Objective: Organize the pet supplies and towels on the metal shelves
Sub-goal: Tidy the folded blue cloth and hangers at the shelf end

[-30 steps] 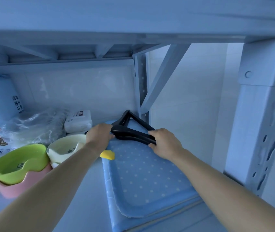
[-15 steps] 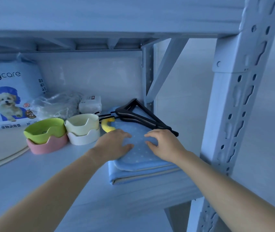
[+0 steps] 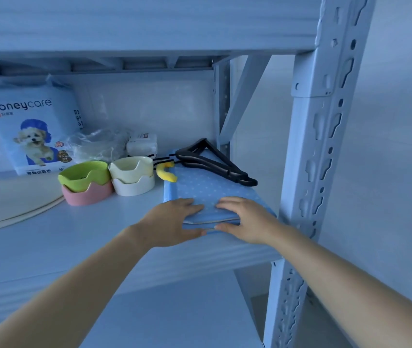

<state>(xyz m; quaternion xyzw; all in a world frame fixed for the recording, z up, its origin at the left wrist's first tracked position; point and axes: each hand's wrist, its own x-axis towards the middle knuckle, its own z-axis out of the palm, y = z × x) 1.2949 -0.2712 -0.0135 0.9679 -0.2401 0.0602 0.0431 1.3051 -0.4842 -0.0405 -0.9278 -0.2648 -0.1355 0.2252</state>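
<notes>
A folded blue towel with white dots (image 3: pixel 210 188) lies at the right end of the metal shelf (image 3: pixel 74 237). My left hand (image 3: pixel 172 222) and my right hand (image 3: pixel 246 219) both pinch its front edge, fingers on top and thumbs underneath. Black hangers (image 3: pixel 215 162) rest on the towel's far end, with a yellow piece (image 3: pixel 166 172) at its far left corner. Left of the towel stand a green bowl in a pink base (image 3: pixel 84 177) and a cream bowl in a white base (image 3: pixel 132 172).
A honeycare pad pack (image 3: pixel 31 131) leans on the back wall, with a crumpled plastic bag (image 3: pixel 97 144) and a white packet (image 3: pixel 141 145) beside it. A round beige mat (image 3: pixel 11 199) lies at the left. The perforated upright post (image 3: pixel 313 172) stands just right of the towel.
My hands let go of the black hangers and drew back to the towel's front edge, where they now grip it. My head has pulled back, so more of the shelf shows.
</notes>
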